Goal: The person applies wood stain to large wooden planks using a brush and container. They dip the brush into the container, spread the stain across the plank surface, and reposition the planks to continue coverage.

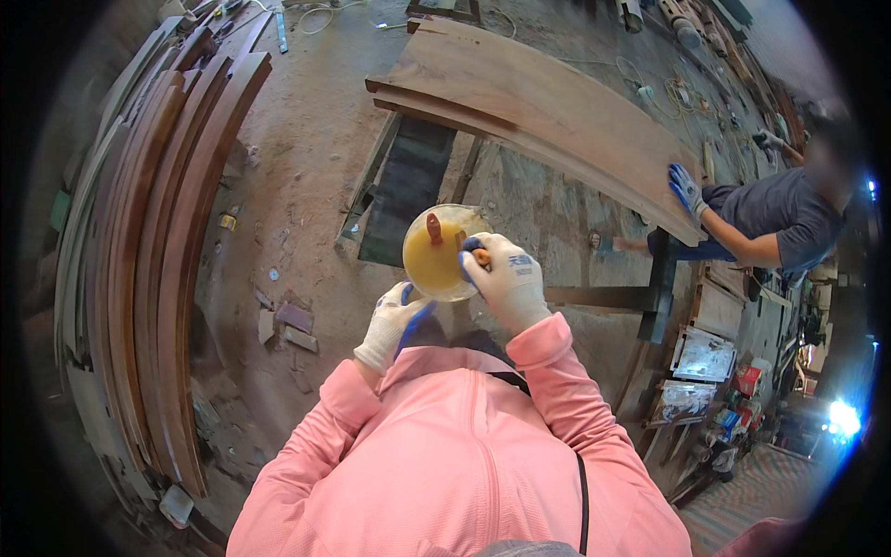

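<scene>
In front of my chest is a round, clear-walled tub (pixel 406 243) of yellow, glue-like liquid. My left hand (pixel 394 325), in a white glove with blue-coated fingers, grips the tub low on its near left side. My right hand (pixel 510 277), gloved the same way, is closed at the right rim around the orange-brown wooden handle (pixel 481 255) of what looks like a brush; its lower end meets the liquid. A second, reddish-brown handle (pixel 433 228) leans in the tub, its lower end sunk in the liquid.
Beyond the tub, a wide wooden board (pixel 529 88) rests on dark supports (pixel 399 209). At its right end a person (pixel 780 209) lays a gloved hand on it. Long curved wooden beams (pixel 158 260) are stacked at left. Wood scraps (pixel 295 317) lie on the dusty floor.
</scene>
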Motion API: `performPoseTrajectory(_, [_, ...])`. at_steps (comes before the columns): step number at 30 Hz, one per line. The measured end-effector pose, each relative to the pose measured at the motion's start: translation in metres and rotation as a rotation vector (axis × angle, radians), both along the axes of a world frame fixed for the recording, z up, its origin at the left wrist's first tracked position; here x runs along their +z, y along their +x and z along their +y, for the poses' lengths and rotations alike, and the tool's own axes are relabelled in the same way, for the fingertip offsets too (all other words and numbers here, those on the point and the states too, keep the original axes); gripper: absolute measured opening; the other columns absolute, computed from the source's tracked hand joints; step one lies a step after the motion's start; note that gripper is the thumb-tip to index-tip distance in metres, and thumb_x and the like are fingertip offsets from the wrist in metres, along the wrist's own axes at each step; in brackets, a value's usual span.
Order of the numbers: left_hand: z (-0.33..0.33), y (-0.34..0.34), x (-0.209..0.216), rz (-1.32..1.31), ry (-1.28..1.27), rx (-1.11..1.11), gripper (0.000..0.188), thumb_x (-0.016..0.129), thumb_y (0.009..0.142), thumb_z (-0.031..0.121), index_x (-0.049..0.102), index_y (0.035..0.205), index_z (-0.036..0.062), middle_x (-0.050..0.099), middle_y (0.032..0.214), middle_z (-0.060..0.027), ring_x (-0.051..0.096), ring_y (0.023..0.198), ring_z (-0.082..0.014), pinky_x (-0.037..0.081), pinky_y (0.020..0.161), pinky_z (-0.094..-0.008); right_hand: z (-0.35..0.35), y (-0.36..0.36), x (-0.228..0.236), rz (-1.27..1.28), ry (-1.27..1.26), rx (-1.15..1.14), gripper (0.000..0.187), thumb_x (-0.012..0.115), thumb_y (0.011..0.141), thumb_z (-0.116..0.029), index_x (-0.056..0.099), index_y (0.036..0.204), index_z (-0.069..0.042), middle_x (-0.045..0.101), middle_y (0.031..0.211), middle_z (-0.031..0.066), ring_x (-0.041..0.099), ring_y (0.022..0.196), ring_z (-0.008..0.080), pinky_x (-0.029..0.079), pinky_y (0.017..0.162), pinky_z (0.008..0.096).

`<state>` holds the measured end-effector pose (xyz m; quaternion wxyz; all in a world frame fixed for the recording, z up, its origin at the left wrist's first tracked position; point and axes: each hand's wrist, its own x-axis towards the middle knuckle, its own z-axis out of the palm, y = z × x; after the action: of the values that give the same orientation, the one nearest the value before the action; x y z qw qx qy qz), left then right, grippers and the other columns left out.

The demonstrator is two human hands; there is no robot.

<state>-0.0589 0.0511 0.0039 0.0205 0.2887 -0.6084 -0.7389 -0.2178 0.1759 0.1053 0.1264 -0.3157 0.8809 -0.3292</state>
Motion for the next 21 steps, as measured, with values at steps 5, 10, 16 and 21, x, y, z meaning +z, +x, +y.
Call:
performPoseTrajectory(5, [-0.021, -0.008, -0.001, -0.057, -0.024, -0.061, 0.038, 0.071, 0.083, 0.021, 0.064, 0.112, -0.0027, 0.068, 0.105, -0.0158, 0.064, 0.094, -0.0237, 0.048, 0.084, -0.0338, 0.018, -0.013, 0.017, -0.577, -0.43, -0.31, 0.017, 0.064, 0.091, -0.017, 0.069, 0.103, -0.007, 0.068, 0.083, 0.0025, 0.059, 0.064, 0.0074, 0.044, 0.055, 0.021])
performPoseTrajectory(10, [-0.035, -0.02, -0.004, -0.093, -0.1, -0.122, 0.039, 0.071, 0.083, 0.023, 0.063, 0.112, -0.002, 0.068, 0.105, -0.017, 0.064, 0.094, -0.0253, 0.049, 0.083, -0.0347, 0.04, -0.016, 0.024, -0.737, -0.741, -0.513, 0.019, 0.066, 0.091, -0.015, 0.067, 0.106, -0.004, 0.065, 0.077, 0.0009, 0.044, 0.05, -0.0007, 0.029, 0.043, 0.0145])
performPoseTrajectory(16, [-0.046, -0.038, -0.01, 0.171, -0.613, -0.242, 0.024, 0.069, 0.089, 0.012, 0.065, 0.109, -0.0012, 0.066, 0.094, -0.0008, 0.057, 0.082, -0.0059, 0.049, 0.072, -0.0231, 0.045, -0.019, 0.006, -0.845, -0.906, -0.595, 0.018, 0.064, 0.093, -0.014, 0.066, 0.107, -0.004, 0.066, 0.082, 0.0029, 0.055, 0.06, 0.0033, 0.038, 0.048, 0.0141])
performPoseTrajectory(21, [-0.049, -0.064, 0.015, -0.071, 0.079, -0.096, 0.033, 0.072, 0.086, 0.02, 0.063, 0.108, -0.0035, 0.066, 0.086, -0.0045, 0.057, 0.073, -0.0085, 0.048, 0.064, -0.0256, 0.049, -0.036, -0.02, -1.106, -1.252, -0.594, 0.022, 0.061, 0.096, -0.023, 0.067, 0.109, -0.007, 0.066, 0.083, 0.0047, 0.051, 0.058, 0.0077, 0.038, 0.047, 0.0197])
